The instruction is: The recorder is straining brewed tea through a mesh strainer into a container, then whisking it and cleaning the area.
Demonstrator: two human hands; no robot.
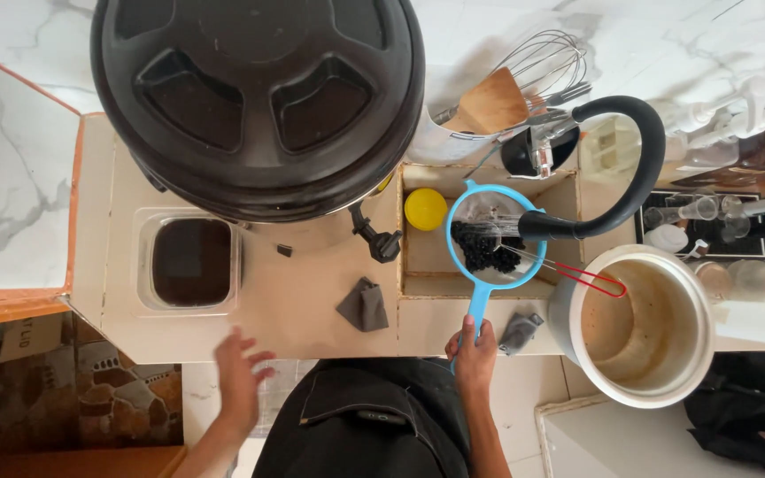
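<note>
We are gripping the strainer (pixel 495 237) handle in our right hand (pixel 474 354), its bowl lying beyond the fingers. It is pointing straight away from us. Our left hand (pixel 239 376) is hovering spread and empty, well apart.

**A:** any labels, packs or screens in here?

**B:** just one, a beige tag (pixel 27 335) with dark lettering. It's way off left of the right hand (pixel 474 358) gripping the blue strainer (pixel 478 305), a bit higher up.
</note>
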